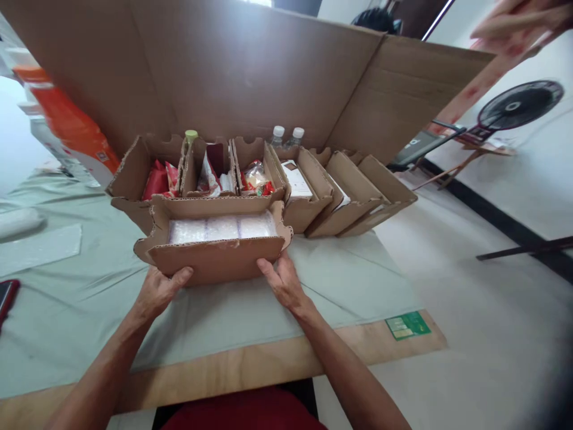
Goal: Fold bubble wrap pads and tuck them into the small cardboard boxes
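Left hand (159,289): thumb flat on the front panel's lower left, hand part-curled; has hold of the cardboard box (219,261), which lies at 2 o'clock from it.
Right hand (284,282): thumb on the panel's lower right, hand part-curled round the corner; same box held, at 10 o'clock from this hand.
Hidden fingers: most run behind or under the box; exact spread cannot be told.
Held box: brown corrugated board, long and open-topped, cut edges ragged, ends notched in curves. Whether its base touches the cloth cannot be told.
Wrapped contents (222,229): pale, dimpled clear wrap in three sections; lower part hidden by the front wall.
Clock: bearings below are from the held box.
Box row (317,209): similar open boxes, 10 round to 3 o'clock, right-hand ones leaning.
Red packets (156,180): glossy, at 11, in the leftmost box.
White-capped bottles (286,138): at 1, mostly hidden behind the row.
Cardboard panel (268,71): broad, creased, at 12, top partly cut off.
Orange bottle (74,119): smooth, tilted, at 10.
Cloth (349,280): pale green, wrinkled, over a wooden tabletop (233,363) at 6.
Phone-like object (8,298): red-edged, between 8 and 9, cut off by the frame.
Fan (514,106): round, dark, at 2.
Person (496,65): at 2, pink patterned clothing, blurred and cut off.
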`<state>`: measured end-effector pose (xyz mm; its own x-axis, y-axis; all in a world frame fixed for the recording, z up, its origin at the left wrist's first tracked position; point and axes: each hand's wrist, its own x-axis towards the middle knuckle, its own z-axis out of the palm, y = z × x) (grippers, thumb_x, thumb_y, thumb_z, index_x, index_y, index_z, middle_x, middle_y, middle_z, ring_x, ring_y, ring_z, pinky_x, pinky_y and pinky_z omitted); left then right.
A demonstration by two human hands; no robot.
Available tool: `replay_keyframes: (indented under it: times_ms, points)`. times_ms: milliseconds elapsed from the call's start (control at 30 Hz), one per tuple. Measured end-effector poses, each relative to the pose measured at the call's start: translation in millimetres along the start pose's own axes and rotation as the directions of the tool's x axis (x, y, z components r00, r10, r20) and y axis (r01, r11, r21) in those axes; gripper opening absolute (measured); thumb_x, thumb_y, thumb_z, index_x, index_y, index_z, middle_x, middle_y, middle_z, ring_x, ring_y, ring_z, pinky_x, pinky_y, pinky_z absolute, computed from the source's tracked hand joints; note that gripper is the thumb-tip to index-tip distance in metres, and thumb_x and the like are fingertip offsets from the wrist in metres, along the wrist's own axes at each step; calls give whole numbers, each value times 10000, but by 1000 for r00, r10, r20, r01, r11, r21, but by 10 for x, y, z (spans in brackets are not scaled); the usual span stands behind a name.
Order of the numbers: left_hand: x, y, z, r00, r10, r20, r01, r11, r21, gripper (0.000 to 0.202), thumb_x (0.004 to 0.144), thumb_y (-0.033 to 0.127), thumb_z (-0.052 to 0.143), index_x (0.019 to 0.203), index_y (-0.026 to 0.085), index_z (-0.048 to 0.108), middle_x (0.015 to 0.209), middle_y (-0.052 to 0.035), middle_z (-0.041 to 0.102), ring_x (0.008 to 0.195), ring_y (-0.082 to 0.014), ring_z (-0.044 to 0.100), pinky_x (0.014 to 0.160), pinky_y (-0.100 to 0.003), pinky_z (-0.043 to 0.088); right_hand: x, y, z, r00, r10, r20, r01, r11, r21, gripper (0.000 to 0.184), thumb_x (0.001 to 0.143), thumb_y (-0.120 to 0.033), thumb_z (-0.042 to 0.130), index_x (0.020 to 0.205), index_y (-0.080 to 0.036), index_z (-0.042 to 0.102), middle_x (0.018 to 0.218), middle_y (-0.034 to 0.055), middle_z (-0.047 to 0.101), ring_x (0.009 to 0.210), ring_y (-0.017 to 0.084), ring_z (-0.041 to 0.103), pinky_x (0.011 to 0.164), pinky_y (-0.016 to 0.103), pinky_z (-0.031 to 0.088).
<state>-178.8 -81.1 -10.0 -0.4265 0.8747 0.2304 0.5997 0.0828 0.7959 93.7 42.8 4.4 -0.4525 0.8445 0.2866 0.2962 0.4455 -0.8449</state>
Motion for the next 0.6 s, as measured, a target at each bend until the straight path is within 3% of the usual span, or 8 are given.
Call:
replay_keyframes:
  times_ms: [100,200,267,333,467,533,600]
  points:
    - [-251,23,-66,997,-25,-67,23,999,-34,540,780,730,604,846,207,723,871,-87,754,1016,-361,702,973,-493,579,-91,-152,-38,1000,-20,5,20,1000,7,717,951,-720,526,1455,-210,513,1396,175,635,1296,348,602,1100,548,496]
    - [-325,143,-235,984,-23,-175,17,999,-36,514,763,710,656,856,210,724,886,-80,747,1033,-358,698,997,-510,573,-69,-401,-96,998,-69,14,69,997,16,663,950,-688,565,1424,-225,538,1362,154,666,1252,328,631,1072,523,521]
    - [-225,386,-301,973,6,-230,-20,998,-58,499,767,684,683,906,207,723,939,-79,744,1087,-353,687,1061,-531,539,0,-547,-228,995,-101,-2,101,993,55,637,944,-676,591,1389,-220,562,1320,140,695,1202,307,661,1039,499,548]
    - [-53,756,-263,969,66,-240,-101,985,-139,509,779,658,706,1005,202,714,1001,-77,740,1131,-330,677,1101,-520,518,61,-634,-463,987,-138,-77,144,986,87,611,935,-662,624,1342,-208,592,1253,124,728,1129,283,692,1001,479,573]
    - [191,1414,-91,955,234,-181,-288,874,-392,648,798,651,740,1226,175,644,1076,-86,740,1076,-271,706,1002,-449,588,64,-730,-938,913,-262,-313,275,961,-3,487,944,-588,667,1262,-220,655,1213,100,732,1173,278,673,1096,509,515]
    - [154,1469,-166,948,282,-150,-319,863,-392,627,816,638,743,1219,167,656,1074,-91,750,1028,-258,720,954,-433,609,45,-830,-946,883,-309,-355,317,948,-38,454,968,-567,645,1279,-237,654,1241,99,716,1238,287,646,1139,525,480]
    - [54,1340,-388,944,272,-188,-321,891,-322,527,843,605,742,1129,165,699,1034,-87,759,1000,-250,724,948,-428,613,79,-971,-769,902,-313,-296,324,946,-13,488,981,-579,620,1336,-244,619,1251,98,710,1229,286,655,1112,519,512]
